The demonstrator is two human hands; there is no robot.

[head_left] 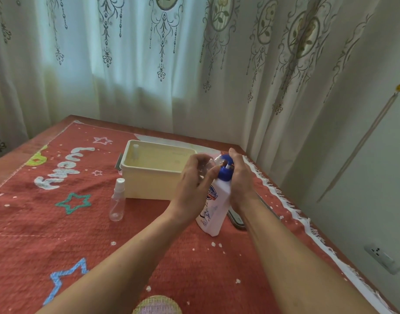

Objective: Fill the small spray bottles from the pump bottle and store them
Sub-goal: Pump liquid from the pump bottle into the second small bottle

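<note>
A white pump bottle with a blue pump head stands on the red cloth, leaning a little. My right hand lies over the pump head from the right, palm against it. My left hand holds a small clear spray bottle up at the pump's nozzle; my fingers hide most of it. Another small clear spray bottle with a white cap stands upright on the cloth, left of the cream box. A third small bottle stands inside the box at its far left corner.
The red cloth with stars and letters covers the table, its white fringe running along the right edge. A flat dark object lies behind the pump bottle. Curtains hang behind the table, and a wall with a socket is at the right.
</note>
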